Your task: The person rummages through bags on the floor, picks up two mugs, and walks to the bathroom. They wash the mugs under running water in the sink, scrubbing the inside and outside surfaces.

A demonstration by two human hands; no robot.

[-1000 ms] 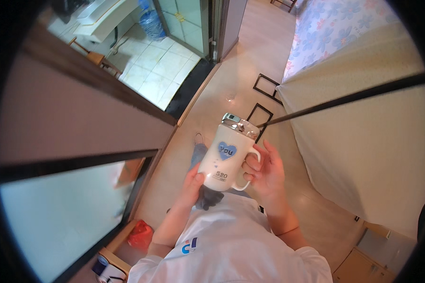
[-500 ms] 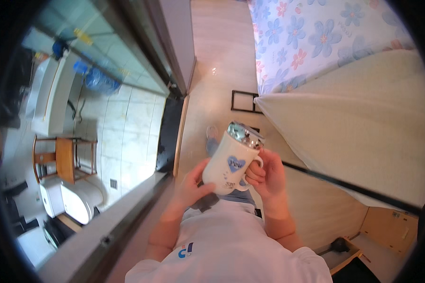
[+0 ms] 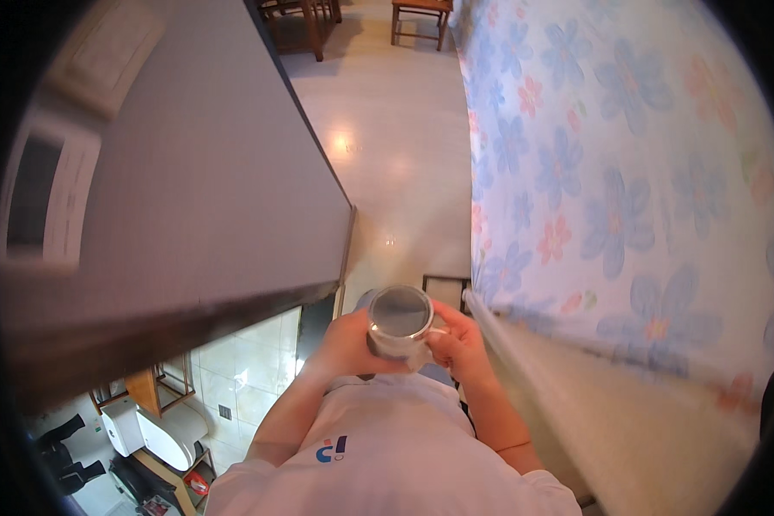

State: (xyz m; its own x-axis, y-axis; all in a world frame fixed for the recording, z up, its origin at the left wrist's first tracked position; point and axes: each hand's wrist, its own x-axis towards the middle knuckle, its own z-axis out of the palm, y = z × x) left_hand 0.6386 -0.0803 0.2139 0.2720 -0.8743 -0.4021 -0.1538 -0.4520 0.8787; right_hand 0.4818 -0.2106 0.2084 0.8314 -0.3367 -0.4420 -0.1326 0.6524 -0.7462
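Note:
A white lidded mug is in front of my body, held in both hands. It stands roughly upright, so its round silver-rimmed lid faces up and hides most of the mug's side. My left hand is closed around the body of the mug from the left. On the other side, my right hand grips the mug at its handle, with the fingers bent close against it.
A flower-printed cloth hangs along the right. On the left stands a grey wall, with a tiled bathroom and a toilet below it. Ahead, the pale floor leads to wooden chairs.
The mug has gone from tilted, with its printed side showing, to upright with its lid up. Both hands stayed on it. My view has swung up, showing more floor ahead and the chairs.

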